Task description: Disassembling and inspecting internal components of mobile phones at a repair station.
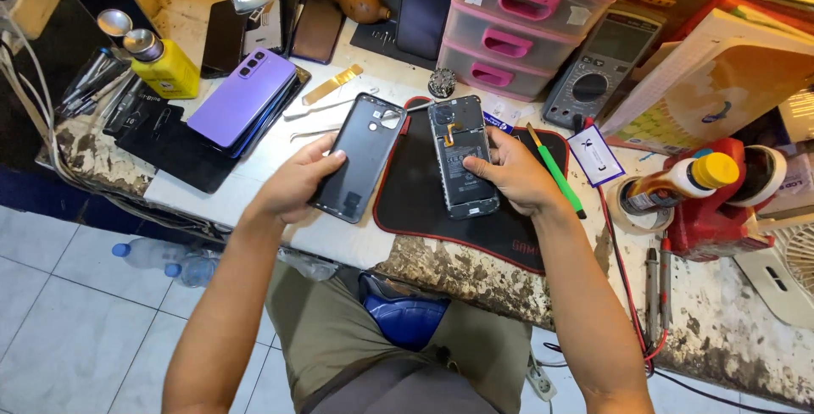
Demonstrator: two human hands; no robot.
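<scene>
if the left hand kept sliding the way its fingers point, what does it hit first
Probably the opened phone on the black mat; the left hand points right across the back cover it holds. Depth is unclear.

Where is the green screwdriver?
In the head view, the green screwdriver lies slantwise on the right edge of the black mat, just right of the right hand holding the opened phone, and left of a small white card.

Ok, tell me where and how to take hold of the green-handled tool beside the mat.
Probably grip the green-handled tool at mid-handle, pinching across its narrow width from above on the right. It lies flat and slanted at the mat's edge, its far tip free, while the right hand on the opened phone crowds its left side.
</scene>
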